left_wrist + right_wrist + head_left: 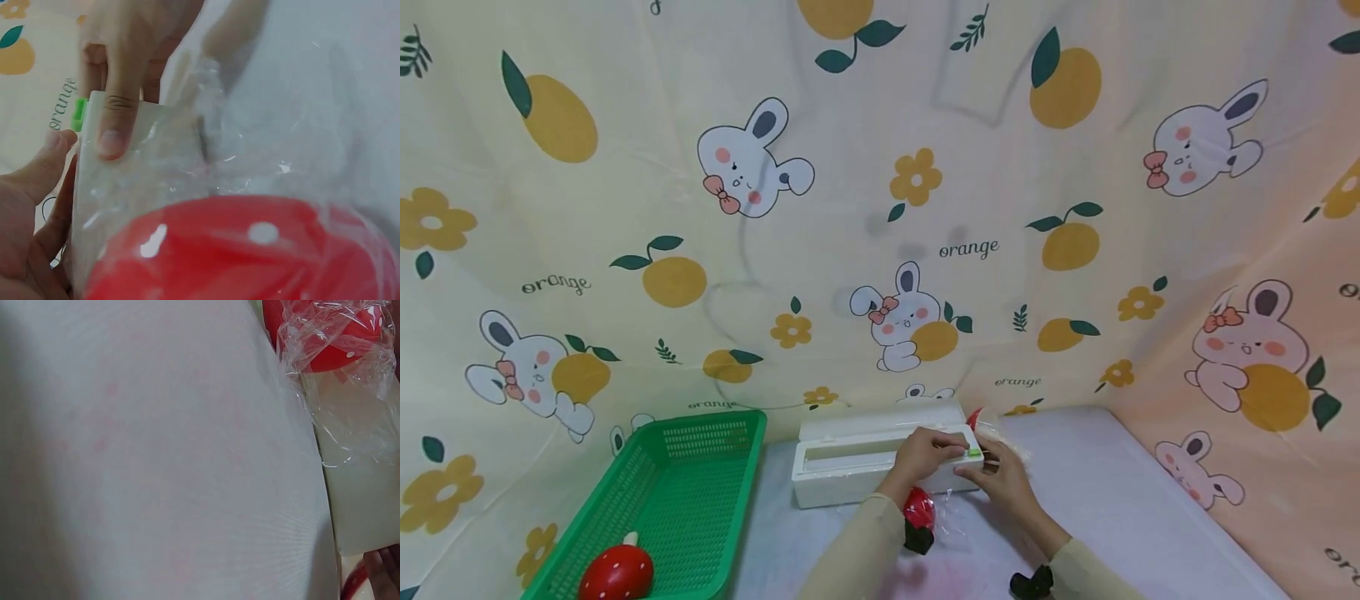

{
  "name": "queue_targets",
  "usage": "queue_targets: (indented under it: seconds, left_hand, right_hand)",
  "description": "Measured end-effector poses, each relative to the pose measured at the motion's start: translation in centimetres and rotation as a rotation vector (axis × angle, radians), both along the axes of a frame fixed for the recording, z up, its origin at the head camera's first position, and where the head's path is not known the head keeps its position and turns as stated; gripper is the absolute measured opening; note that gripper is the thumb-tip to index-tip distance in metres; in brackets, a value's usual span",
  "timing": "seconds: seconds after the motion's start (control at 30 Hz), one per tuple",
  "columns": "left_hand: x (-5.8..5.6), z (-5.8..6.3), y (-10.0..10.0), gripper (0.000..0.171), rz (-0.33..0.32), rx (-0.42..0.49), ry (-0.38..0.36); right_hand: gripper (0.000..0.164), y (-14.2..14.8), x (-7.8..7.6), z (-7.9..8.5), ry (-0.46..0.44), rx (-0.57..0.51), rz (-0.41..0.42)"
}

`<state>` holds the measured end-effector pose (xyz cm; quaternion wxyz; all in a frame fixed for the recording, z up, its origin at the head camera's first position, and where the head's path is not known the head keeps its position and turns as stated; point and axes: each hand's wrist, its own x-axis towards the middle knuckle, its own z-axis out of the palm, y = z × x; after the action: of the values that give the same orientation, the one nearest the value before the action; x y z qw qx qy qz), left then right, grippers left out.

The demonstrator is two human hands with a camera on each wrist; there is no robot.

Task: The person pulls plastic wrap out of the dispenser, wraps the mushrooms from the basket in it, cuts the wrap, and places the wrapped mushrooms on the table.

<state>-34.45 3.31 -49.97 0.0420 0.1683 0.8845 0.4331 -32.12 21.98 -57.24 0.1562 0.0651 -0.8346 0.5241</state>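
A long white cling film box (842, 483) lies across the table with its lid (880, 421) raised. My left hand (921, 457) reaches over the box, its curled fingers and thumb at the green slider (975, 452) near the right end. Around that end, my right hand (1003, 479) grips the box, its thumb (111, 134) pressing on the front face. In front of the box is a red white-dotted object (250, 250) in clear film (287, 150), partly hidden by the left forearm in the head view. The left fingertips' exact contact is partly hidden.
At the left stands a green plastic basket (752, 467) with a red, white-dotted mushroom (617, 571) inside. Behind the box's right end is a red and clear item (988, 423), partly covered. A patterned cloth (820, 250) hangs behind the white table surface (1097, 492).
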Motion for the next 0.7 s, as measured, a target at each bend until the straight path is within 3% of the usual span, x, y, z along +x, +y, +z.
queue_targets:
  seconds: [0.33,0.5,0.7]
  left_hand:
    - [0.07,0.09,0.78,0.018,0.090,-0.059,-0.028]
    - [0.20,-0.07,0.90,0.012,0.090,-0.051,-0.029]
    - [0.07,-0.15,1.04,0.008,0.077,-0.042,-0.008]
  right_hand:
    - [0.078,0.08,0.17,0.10,-0.005,0.016,0.007]
    - [0.076,0.07,0.14,0.03,0.006,-0.013,0.028]
    - [0.082,0.14,-0.08,-0.14,0.025,0.031,0.011]
